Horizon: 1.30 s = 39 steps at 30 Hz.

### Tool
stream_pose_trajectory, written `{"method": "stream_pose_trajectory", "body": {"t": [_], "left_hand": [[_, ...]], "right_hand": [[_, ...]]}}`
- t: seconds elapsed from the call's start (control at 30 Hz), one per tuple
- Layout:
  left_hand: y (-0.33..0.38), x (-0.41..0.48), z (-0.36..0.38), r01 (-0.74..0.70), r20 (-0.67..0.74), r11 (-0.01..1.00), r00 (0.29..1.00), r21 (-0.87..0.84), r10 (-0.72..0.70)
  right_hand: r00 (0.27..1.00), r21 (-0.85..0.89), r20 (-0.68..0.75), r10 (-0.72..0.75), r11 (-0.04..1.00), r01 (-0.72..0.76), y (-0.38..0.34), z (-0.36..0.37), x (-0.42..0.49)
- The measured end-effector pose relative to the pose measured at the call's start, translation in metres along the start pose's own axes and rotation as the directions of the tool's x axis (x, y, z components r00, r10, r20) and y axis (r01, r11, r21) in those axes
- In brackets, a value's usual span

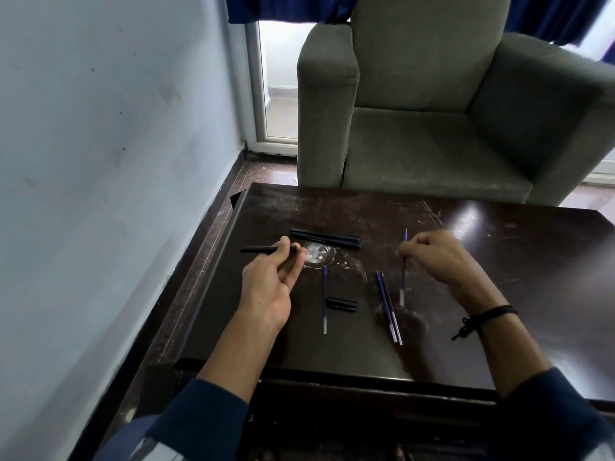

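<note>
My left hand (271, 281) pinches a black pen barrel (258, 249) between thumb and fingertips, holding it level above the dark table (499, 261). My right hand (439, 257) pinches a thin blue refill (404, 271) that stands nearly upright, its lower end near the tabletop. Two more black barrels (324, 238) lie side by side at the far middle. One loose refill (325, 299) lies in the middle, beside two black caps (342, 304). Two other refills (388, 307) lie together just left of my right wrist.
A grey armchair (432, 111) stands right behind the table's far edge. A pale wall (100, 161) runs along the left, with a strip of floor (206, 247) between it and the table. A glass door (279, 78) and blue curtains are at the back.
</note>
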State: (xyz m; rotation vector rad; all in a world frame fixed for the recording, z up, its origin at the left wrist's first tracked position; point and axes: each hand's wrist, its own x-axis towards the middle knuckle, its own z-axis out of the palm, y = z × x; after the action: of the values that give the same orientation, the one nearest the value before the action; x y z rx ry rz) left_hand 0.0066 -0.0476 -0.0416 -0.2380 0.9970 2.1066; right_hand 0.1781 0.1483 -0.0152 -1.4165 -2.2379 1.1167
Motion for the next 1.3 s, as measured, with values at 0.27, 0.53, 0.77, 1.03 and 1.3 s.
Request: {"method": "stream_pose_trajectory", "body": {"t": [0.27, 0.53, 0.77, 1.03, 1.3], "left_hand": [[0.001, 0.000, -0.001, -0.003, -0.019, 0.999, 1.000, 0.042, 0.004], [0.003, 0.001, -0.002, -0.013, -0.045, 0.998, 0.999, 0.062, 0.016], [0.003, 0.002, -0.003, -0.022, -0.037, 0.994, 0.999, 0.106, 0.026], [0.004, 0.002, -0.004, -0.030, -0.034, 0.989, 0.999, 0.144, 0.035], [0.011, 0.003, -0.004, -0.049, -0.023, 0.981, 0.998, 0.187, 0.054]], "right_hand": [[0.973, -0.432, 0.163, 0.164, 0.899, -0.079, 0.017, 0.008, 0.011], [0.998, -0.381, 0.040, -0.058, 0.922, 0.069, 0.002, 0.015, -0.003], [0.762, -0.492, 0.400, -0.509, 0.582, 0.647, -0.026, 0.082, -0.030], [0.703, -0.510, 0.387, -0.597, 0.497, 0.703, -0.016, 0.094, -0.026], [0.909, -0.127, 0.133, -0.395, 0.903, 0.411, -0.036, 0.086, -0.033]]}}
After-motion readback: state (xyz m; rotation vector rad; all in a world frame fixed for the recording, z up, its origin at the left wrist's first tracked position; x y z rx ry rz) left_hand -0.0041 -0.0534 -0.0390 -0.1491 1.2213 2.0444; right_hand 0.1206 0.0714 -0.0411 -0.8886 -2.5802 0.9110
